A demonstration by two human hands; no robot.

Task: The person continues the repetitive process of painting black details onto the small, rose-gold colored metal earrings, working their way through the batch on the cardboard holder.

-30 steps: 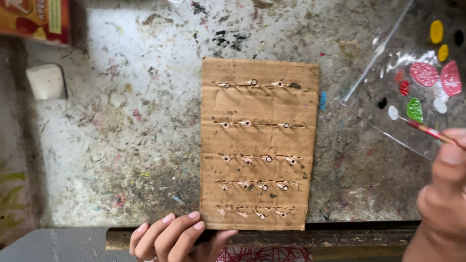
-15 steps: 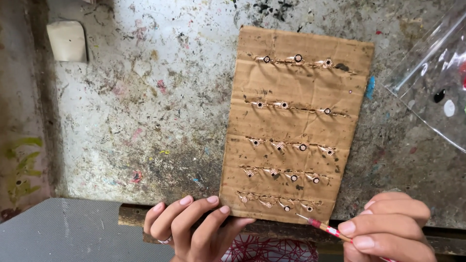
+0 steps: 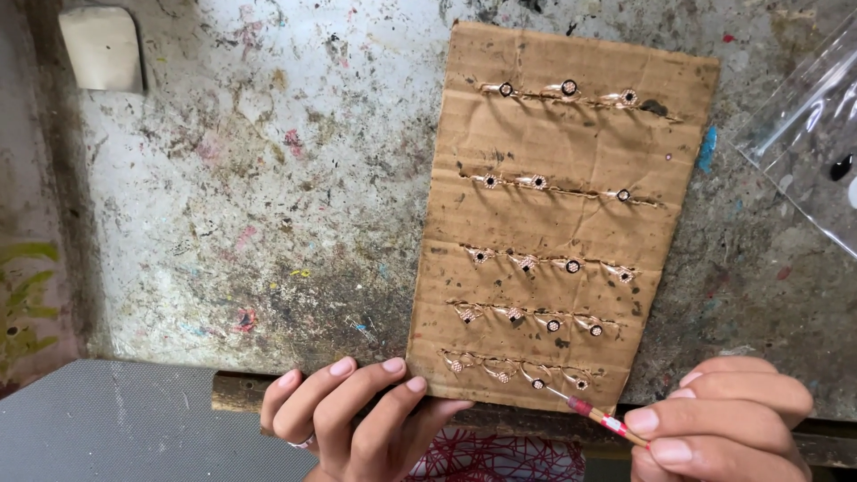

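A brown corrugated cardboard sheet [image 3: 562, 214] lies on the paint-stained work table [image 3: 250, 196]. Several rows of small metal rings with round tops are stuck into slits in it. My left hand [image 3: 357, 415] rests at the table's front edge, fingertips touching the cardboard's lower left corner. My right hand [image 3: 719, 419] grips a thin red-banded paintbrush [image 3: 600, 416]. The brush tip touches a ring in the bottom row.
A clear plastic sheet [image 3: 803, 134] with paint blobs lies at the right edge. A pale rectangular block [image 3: 103, 46] sits at the top left. A grey surface [image 3: 107, 428] lies below the table's front edge at the lower left.
The view has shifted, so the cardboard sits more to the right. My right hand came from the paint sheet down to the cardboard's bottom row, and the brush tip now touches a ring.
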